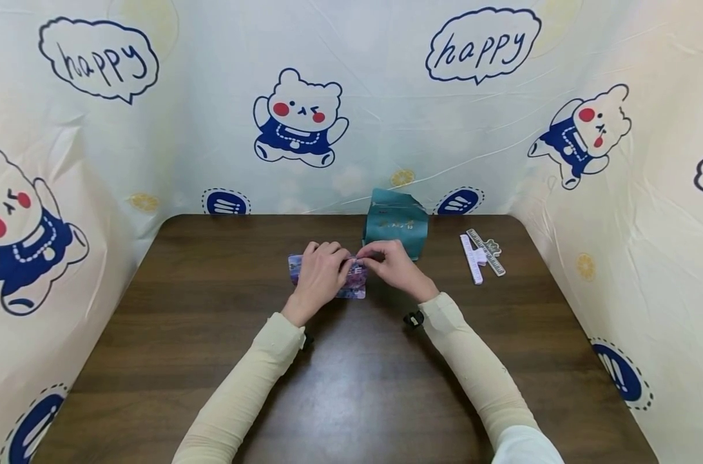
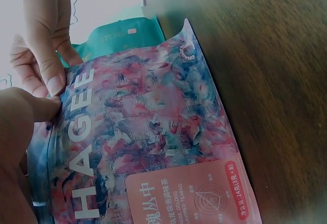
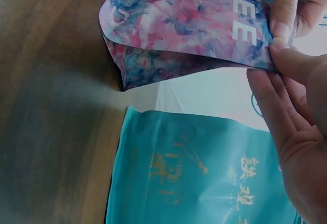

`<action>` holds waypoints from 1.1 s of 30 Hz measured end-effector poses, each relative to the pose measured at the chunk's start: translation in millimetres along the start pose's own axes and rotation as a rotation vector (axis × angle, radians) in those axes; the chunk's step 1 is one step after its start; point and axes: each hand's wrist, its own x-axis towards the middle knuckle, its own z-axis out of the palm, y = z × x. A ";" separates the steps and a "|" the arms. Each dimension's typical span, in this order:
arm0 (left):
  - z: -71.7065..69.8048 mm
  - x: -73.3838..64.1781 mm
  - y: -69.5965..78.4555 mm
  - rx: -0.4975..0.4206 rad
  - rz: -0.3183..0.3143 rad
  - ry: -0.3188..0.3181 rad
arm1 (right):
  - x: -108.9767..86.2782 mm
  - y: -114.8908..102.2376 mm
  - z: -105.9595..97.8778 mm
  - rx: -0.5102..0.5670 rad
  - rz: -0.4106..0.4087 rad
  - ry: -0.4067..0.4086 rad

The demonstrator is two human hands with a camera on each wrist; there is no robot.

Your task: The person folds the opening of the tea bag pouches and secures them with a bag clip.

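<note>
A pink, purple and blue tea bag pouch (image 2: pixel 143 106) printed HAGEE stands on the table, its top edge between both hands. My left hand (image 1: pixel 322 270) grips that top edge, thumb on the printed front. At the corner of the same edge, my right hand (image 1: pixel 394 265) pinches the pouch between thumb and fingers, close to the left thumb. Just behind the right hand stands a teal pouch (image 1: pixel 397 225) with gold characters; in the right wrist view it is apart from the fingers.
Two bag clips lie to the right on the brown wooden table (image 1: pixel 212 361): a white clip (image 1: pixel 473 259) and a grey clip (image 1: pixel 493 256) with a figure on it. A printed cloth (image 1: pixel 386 129) hangs behind and along the sides.
</note>
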 end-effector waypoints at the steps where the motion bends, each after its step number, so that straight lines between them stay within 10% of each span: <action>1: -0.1 0.1 0.2 0.000 0.003 -0.003 | 0.1 0.1 -0.6 -0.008 -0.006 0.000; 14: -13.6 -4.6 -7.2 0.066 -0.016 -0.094 | -0.1 1.4 -0.4 -0.041 -0.074 0.022; 33: -22.6 -15.4 -20.1 0.039 -0.071 -0.070 | -7.7 -1.7 1.4 -0.065 -0.141 0.042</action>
